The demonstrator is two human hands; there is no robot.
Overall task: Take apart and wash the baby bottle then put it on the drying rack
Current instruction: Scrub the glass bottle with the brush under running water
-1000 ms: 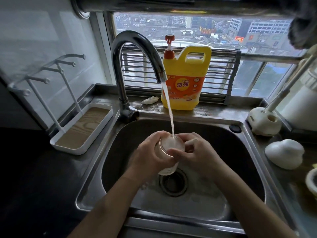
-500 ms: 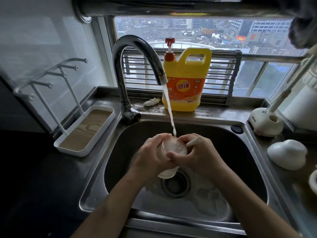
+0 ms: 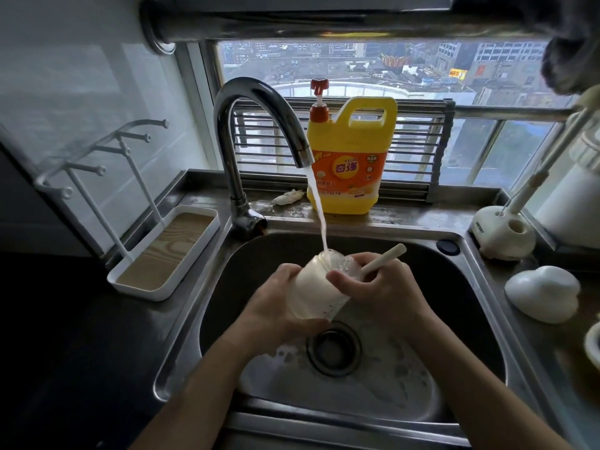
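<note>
A clear baby bottle [image 3: 316, 290] without its top is held tilted over the sink [image 3: 373, 394], its mouth up under the water stream from the faucet [image 3: 259, 102]. My left hand [image 3: 272, 306] grips the bottle's body from the left. My right hand [image 3: 380, 287] holds a cream brush handle [image 3: 384, 259] that goes into the bottle's mouth, thumb against the neck. The white drying rack [image 3: 162, 251] with upright pegs and a wood-look tray stands left of the sink.
A yellow dish soap jug [image 3: 350, 157] stands on the ledge behind the sink. A white brush stand [image 3: 501, 233] and a white dome-shaped part [image 3: 542, 293] sit on the right counter. The drain [image 3: 334, 349] lies below the bottle.
The brush handle has come further out of the bottle and now sticks up to the right. The bottle has tipped so more of its side shows. Water keeps running.
</note>
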